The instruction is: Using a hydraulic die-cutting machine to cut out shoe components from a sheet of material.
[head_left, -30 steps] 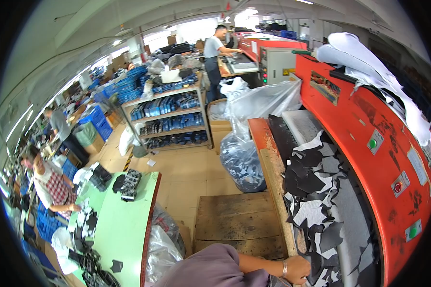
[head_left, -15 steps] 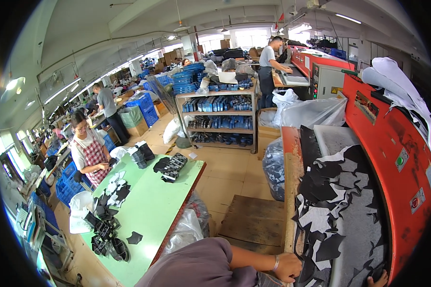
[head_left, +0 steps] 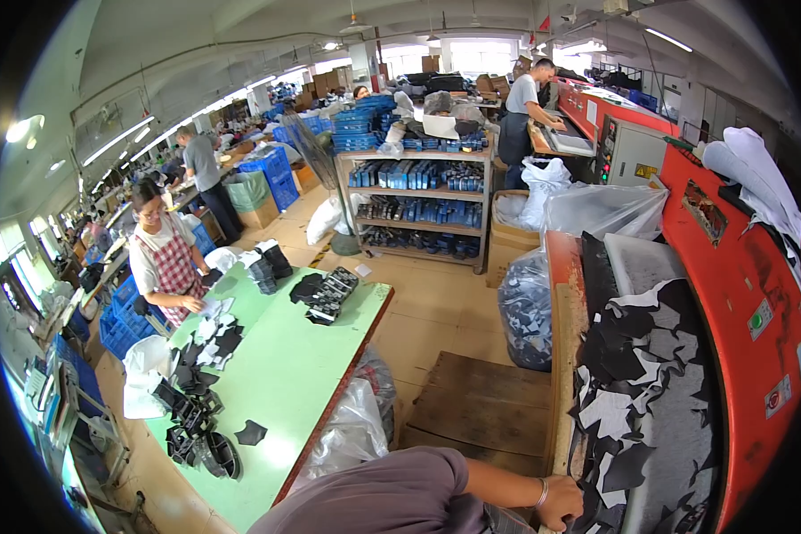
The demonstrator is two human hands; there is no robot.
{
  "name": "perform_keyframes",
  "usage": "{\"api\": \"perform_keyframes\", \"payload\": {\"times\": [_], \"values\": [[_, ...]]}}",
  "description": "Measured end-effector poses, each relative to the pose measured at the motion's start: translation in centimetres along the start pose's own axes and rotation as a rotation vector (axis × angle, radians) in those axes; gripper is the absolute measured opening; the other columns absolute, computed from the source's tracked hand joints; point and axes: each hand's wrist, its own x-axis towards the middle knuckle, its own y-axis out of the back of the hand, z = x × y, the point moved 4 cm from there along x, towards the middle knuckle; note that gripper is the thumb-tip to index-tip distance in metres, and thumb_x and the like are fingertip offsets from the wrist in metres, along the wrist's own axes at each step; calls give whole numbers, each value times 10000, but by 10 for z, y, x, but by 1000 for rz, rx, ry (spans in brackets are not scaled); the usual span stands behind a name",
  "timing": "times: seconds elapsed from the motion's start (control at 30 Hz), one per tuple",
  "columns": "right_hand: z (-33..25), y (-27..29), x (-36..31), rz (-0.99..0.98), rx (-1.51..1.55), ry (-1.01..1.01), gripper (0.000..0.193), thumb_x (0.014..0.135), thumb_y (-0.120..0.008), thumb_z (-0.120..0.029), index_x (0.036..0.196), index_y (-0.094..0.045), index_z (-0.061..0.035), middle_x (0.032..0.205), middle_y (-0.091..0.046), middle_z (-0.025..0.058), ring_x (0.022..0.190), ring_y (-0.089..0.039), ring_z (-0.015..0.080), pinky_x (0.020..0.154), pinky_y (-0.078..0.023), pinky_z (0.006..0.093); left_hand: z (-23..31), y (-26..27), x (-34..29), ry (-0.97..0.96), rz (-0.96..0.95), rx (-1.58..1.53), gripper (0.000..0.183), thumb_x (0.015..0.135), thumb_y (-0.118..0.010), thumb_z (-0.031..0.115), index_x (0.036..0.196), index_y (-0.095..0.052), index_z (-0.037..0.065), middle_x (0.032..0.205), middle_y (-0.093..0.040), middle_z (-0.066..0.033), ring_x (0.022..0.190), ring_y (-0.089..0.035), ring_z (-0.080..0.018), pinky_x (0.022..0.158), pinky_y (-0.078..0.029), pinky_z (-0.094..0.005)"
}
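Observation:
My left hand point(head_left: 561, 504), with a bracelet at the wrist, is closed at the near end of the wooden edge point(head_left: 562, 356) of a press bed. Its fingers curl down, and what they hold, if anything, is hidden. Beside it, black and white irregular offcuts point(head_left: 609, 414) lie heaped on the bed's grey cutting pad point(head_left: 681, 418). Past the pad rises the red machine beam point(head_left: 746, 427) with a green button point(head_left: 756, 321) and a red one point(head_left: 773, 400). My right hand is not in view.
On the left, a green table point(head_left: 303, 392) bears black cutting dies point(head_left: 191, 427) and cut pieces point(head_left: 214, 338); a person in a checked apron point(head_left: 171, 258) stands there. Ahead are a shelf rack point(head_left: 418, 191) with blue dies, a bag of scraps point(head_left: 525, 311) and a wooden floor board point(head_left: 476, 400).
The view has swung left, so the scene sits further right. My right hand has left the lower right corner. My left hand stays at the wooden edge. The aproned person's hand reaches to the cut pieces.

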Motion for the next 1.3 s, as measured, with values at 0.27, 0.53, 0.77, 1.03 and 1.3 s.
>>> {"api": "perform_keyframes", "payload": {"times": [0.27,0.53,0.77,1.03,1.3], "values": [[-57,-192,-79,-467,612,-162,421,886,-652,-252,1226,-557,-21,972,-626,35,718,-565,144,513,-439,246,-67,-18,-8,121,217,-1016,1013,814,-574,681,1464,-220,-12,1371,-460,-255,1178,-545,-291,989,-428,-355],[-190,-311,-81,-360,431,111,578,683,-821,-398,1079,-644,-16,1244,-463,238,1146,-496,381,956,-419,414,-110,91,-118,576,202,-1652,654,901,-670,231,1421,-333,22,1242,-533,-101,1030,-572,-173,869,-496,-310],[-193,-268,-81,51,-325,-166,518,594,-862,-390,946,-692,-50,1362,-370,323,1268,-369,450,1040,-361,455,-187,119,-183,670,113,-1529,336,870,-671,64,1173,-551,-17,1077,-651,-94,958,-631,-164,863,-509,-303],[-157,-257,-51,132,-635,-169,516,663,-804,-382,1017,-653,-39,1283,-469,261,1178,-440,419,1005,-392,442,-266,155,-243,698,298,-1654,246,893,-605,-3,1131,-542,-8,1138,-631,-126,1041,-619,-237,944,-487,-400],[-187,-295,77,49,-546,-210,809,672,-813,-380,1335,-474,-64,1357,-454,204,1241,-421,387,1046,-374,439,-285,199,-223,698,432,-1596,224,869,-651,13,1079,-577,-14,1063,-658,-108,956,-629,-200,892,-487,-353]]}}
